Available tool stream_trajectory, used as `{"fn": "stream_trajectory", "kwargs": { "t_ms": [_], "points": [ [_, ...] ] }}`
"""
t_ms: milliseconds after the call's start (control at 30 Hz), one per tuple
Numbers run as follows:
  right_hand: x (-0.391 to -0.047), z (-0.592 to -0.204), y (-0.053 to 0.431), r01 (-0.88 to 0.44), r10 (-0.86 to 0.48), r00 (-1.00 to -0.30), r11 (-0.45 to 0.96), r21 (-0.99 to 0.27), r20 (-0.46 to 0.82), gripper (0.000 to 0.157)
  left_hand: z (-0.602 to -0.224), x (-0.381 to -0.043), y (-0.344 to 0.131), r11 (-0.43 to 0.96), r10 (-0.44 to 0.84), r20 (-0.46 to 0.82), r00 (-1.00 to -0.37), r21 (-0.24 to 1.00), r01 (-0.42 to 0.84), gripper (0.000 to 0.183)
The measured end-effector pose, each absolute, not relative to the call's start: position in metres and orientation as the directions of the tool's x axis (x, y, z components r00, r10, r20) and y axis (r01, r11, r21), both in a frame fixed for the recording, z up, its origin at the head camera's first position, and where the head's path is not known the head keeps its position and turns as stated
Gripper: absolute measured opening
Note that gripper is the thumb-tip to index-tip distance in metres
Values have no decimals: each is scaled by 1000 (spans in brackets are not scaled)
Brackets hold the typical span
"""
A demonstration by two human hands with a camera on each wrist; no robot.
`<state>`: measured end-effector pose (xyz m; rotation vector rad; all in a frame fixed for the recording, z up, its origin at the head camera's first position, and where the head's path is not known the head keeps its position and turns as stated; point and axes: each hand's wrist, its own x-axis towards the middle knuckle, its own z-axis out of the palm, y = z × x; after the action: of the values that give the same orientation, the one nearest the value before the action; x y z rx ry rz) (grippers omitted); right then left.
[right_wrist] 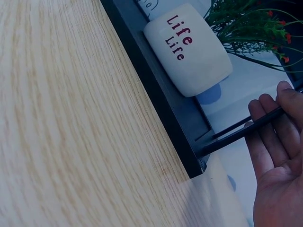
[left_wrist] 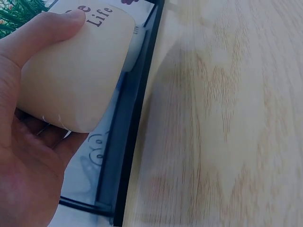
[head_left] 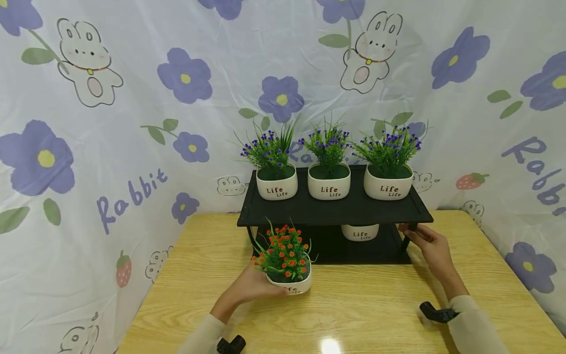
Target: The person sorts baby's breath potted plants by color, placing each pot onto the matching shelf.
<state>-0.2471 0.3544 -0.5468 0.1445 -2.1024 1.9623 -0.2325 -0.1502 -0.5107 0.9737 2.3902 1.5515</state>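
My left hand (head_left: 252,282) grips a white oval flower pot (head_left: 289,285) of orange-red artificial flowers (head_left: 285,250), held before the left end of a two-tier black shelf (head_left: 331,211). In the left wrist view, the thumb lies over the pot's "Life" lettering and the fingers reach round behind and below it. My right hand (head_left: 433,248) holds the shelf's front right post (right_wrist: 236,135), fingers behind it. Another white pot (right_wrist: 187,52) with red flowers stands on the lower tier; in the head view the upper tier hides its flowers.
Three white pots with purple flowers stand on the upper tier: left (head_left: 277,187), middle (head_left: 329,187) and right (head_left: 389,187). The shelf rests on a light wooden table (head_left: 353,314). Behind hangs a cloth (head_left: 247,49) printed with rabbits and flowers.
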Motion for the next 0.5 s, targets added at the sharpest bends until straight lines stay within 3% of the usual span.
{"fn": "stream_trajectory", "kwargs": {
  "t_ms": [267,500],
  "points": [
    [-249,-549,356,-220,115,-963,186,-958,244,44,-521,-242,-138,395,565,132,-815,823,407,96],
    [-249,-550,356,-220,116,-963,195,-956,245,46,-527,-254,-131,386,583,127,-803,826,411,94]
  ]
}}
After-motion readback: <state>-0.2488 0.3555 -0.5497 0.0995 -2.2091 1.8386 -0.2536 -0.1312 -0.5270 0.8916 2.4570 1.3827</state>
